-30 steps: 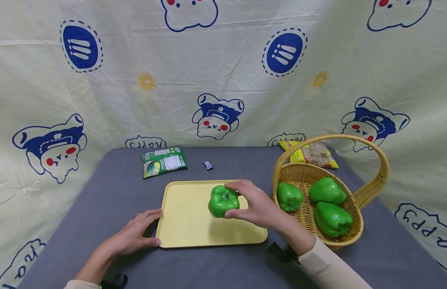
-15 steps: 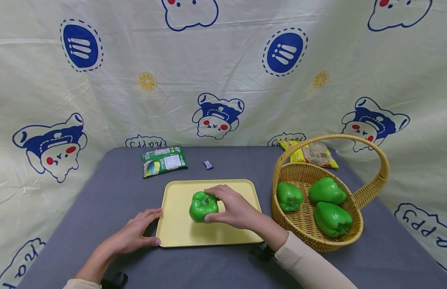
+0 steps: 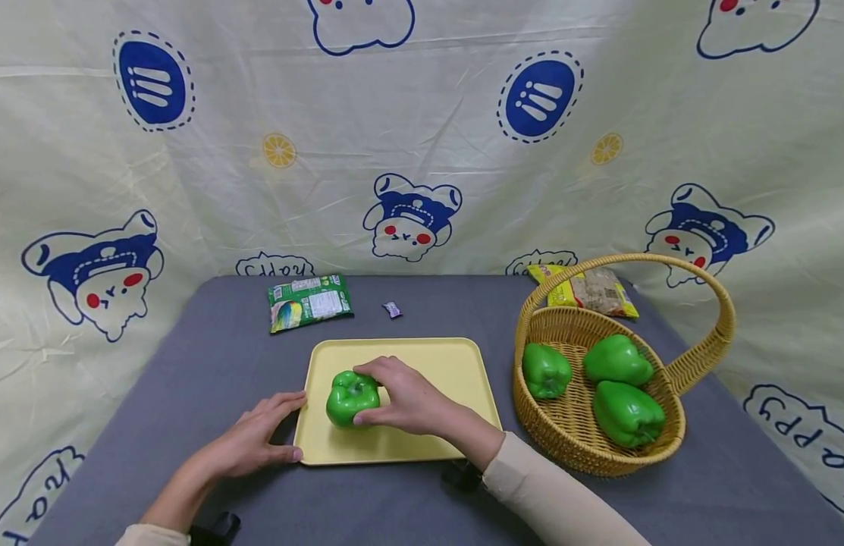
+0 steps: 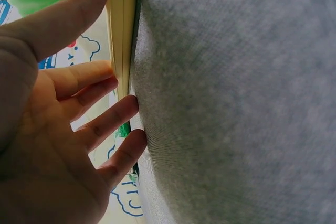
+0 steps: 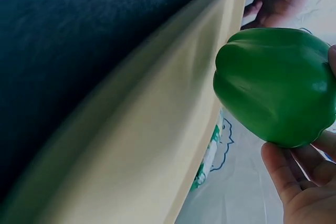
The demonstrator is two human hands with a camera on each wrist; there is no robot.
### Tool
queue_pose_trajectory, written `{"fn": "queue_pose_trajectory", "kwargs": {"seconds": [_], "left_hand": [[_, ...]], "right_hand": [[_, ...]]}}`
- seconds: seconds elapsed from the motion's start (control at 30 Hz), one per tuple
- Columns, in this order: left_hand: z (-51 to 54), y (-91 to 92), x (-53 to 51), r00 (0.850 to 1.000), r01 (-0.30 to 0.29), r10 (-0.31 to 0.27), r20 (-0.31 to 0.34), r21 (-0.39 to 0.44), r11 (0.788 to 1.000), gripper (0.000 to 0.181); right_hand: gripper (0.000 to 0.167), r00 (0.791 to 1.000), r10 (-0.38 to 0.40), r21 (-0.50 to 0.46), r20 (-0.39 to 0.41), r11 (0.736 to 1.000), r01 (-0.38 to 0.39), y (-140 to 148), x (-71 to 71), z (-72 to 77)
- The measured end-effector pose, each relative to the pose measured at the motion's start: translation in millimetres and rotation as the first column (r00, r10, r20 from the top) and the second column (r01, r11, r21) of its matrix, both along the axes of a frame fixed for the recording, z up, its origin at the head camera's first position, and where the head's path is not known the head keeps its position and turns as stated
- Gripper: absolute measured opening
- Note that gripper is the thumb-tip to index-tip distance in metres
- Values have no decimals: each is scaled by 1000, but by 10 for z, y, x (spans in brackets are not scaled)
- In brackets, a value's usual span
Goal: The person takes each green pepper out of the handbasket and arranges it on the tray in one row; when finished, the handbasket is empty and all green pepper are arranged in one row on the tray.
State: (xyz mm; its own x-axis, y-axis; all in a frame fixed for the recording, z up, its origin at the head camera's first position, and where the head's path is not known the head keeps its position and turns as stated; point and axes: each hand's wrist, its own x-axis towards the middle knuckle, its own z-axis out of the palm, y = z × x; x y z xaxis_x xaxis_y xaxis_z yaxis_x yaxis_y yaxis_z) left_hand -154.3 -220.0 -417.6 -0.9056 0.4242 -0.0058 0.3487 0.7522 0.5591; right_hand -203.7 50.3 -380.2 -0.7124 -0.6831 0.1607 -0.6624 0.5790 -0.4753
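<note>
A green bell pepper (image 3: 352, 399) is gripped by my right hand (image 3: 411, 400), thumb on the near side and fingers on the far side. It stands over the left part of the yellow tray (image 3: 428, 364), stem end up. In the right wrist view its lower end is close to the tray's surface; I cannot tell whether they touch. At the tray's left edge, my left hand (image 3: 247, 440) rests its thumb and fingertips against the rim, fingers spread and relaxed. The left wrist view shows the thumb (image 4: 79, 14) along the rim and the lower fingertips by the cloth.
Right of the tray stands a wicker basket (image 3: 565, 447) with a tall handle, holding three green bell peppers (image 3: 629, 413). A green packet (image 3: 311, 303) and a small purple wrapper (image 3: 392, 309) lie behind the tray. Behind the basket lies a yellow packet (image 3: 592, 292).
My right hand has carried the bell pepper leftward and a little nearer to me, from the tray's middle to its left part. The left hand has stayed at the tray's edge.
</note>
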Motion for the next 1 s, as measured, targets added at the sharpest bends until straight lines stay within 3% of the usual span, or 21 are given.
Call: {"fn": "queue_pose_trajectory", "kwargs": {"seconds": [0.53,1.0], "left_hand": [[1,0,-5,1000,-3,3,0,-6,1000,77],[-15,6,-42,998,-37,38,58,-23,999,78]], "right_hand": [[66,1000,24,69,-5,997,-23,-289,-79,-31],[62,999,38,117,-31,993,-34,-486,-118,2]]}}
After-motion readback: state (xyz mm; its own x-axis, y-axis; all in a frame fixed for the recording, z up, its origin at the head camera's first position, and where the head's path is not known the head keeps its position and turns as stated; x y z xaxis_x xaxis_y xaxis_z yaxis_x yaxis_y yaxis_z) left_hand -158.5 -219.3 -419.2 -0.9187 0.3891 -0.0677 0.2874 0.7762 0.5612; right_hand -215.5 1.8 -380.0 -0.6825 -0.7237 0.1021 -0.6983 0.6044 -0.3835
